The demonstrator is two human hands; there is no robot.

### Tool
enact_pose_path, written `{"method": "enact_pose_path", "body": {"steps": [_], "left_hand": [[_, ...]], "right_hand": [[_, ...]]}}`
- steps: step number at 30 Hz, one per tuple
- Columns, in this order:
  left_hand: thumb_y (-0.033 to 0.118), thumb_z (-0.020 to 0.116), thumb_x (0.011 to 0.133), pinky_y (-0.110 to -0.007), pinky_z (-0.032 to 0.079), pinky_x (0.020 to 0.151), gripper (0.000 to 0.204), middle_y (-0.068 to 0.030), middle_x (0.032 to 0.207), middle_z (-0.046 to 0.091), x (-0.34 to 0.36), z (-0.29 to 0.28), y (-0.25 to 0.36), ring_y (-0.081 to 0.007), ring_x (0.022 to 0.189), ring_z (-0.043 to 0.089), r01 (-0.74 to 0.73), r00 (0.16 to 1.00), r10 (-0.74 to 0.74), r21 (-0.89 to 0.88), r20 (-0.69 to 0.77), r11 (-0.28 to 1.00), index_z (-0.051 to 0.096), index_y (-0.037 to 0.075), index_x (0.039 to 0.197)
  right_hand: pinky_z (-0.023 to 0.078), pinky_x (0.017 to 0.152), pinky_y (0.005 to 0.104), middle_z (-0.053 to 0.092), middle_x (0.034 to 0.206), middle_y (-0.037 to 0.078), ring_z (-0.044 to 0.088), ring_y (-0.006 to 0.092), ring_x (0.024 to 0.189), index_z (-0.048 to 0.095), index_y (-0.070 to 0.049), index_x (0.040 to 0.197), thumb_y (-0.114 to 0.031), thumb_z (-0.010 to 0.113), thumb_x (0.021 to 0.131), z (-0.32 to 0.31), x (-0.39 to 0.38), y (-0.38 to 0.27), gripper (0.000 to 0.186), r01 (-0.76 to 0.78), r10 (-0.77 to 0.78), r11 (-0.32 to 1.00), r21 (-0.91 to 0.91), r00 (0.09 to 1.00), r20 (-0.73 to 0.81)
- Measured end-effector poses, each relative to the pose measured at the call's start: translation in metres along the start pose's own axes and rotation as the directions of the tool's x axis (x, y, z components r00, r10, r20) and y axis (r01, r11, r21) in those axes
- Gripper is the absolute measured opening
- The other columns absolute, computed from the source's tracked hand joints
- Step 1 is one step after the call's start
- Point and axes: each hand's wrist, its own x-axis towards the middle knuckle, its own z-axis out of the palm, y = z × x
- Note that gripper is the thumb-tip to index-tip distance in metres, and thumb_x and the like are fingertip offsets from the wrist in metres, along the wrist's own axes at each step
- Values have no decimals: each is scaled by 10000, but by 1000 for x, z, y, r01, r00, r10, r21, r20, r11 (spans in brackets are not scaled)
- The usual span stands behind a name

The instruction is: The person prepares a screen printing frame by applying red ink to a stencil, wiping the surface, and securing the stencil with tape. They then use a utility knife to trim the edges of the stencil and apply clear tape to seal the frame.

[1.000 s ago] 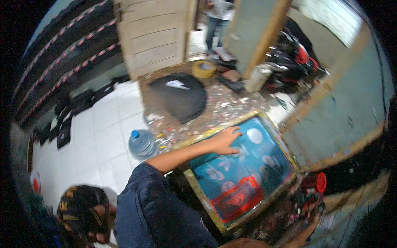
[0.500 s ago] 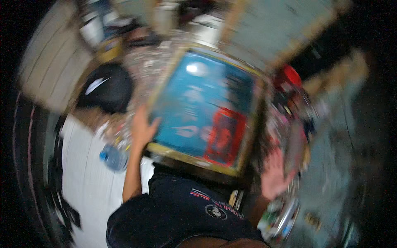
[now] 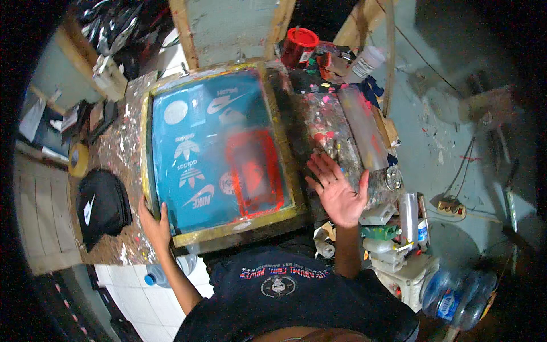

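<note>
A screen-printing frame (image 3: 213, 229) with yellowed wooden sides and blue mesh lies on the worktable before me. Its mesh carries pale logo-shaped stencils, and red tape or ink borders one patch at the lower right. My left hand (image 3: 155, 227) grips the frame's left side near the front corner, thumb toward the mesh and fingers along the outer side. Off the frame's right side, my right hand (image 3: 342, 196) is raised with its palm turned up and fingers spread, holding nothing. Reddish smudges show on its skin.
A stack of black caps (image 3: 103, 202) lies left of the frame, near a tape roll (image 3: 78, 158). At the back right stands a red can (image 3: 299, 47). Bottles and a clear water jug (image 3: 447, 296) crowd the right side; a power strip (image 3: 450, 207) is beyond.
My view has turned and steadied, so the frame appears farther left and straighter. My left hand stays at its left edge; my right hand is now higher beside it, palm up.
</note>
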Motion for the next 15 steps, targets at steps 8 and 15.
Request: {"method": "enact_pose_path", "body": {"steps": [8, 15], "left_hand": [[252, 672, 897, -438, 290, 1124, 631, -235, 1407, 465, 1, 2, -13, -378, 1325, 413, -40, 997, 42, 37, -57, 999, 421, -49, 1391], [236, 671, 900, -457, 320, 1094, 614, -237, 1383, 484, 6, 8, -14, -390, 1272, 457, -33, 998, 35, 51, -45, 998, 424, -53, 1382]], "right_hand": [[447, 968, 377, 670, 1166, 163, 642, 314, 1063, 693, -79, 1145, -320, 601, 935, -120, 99, -172, 333, -88, -551, -373, -924, 822, 144], [533, 786, 433, 692, 899, 238, 687, 388, 866, 722, -33, 1047, -167, 667, 856, -218, 244, -278, 240, -186, -390, -670, -718, 912, 127]]}}
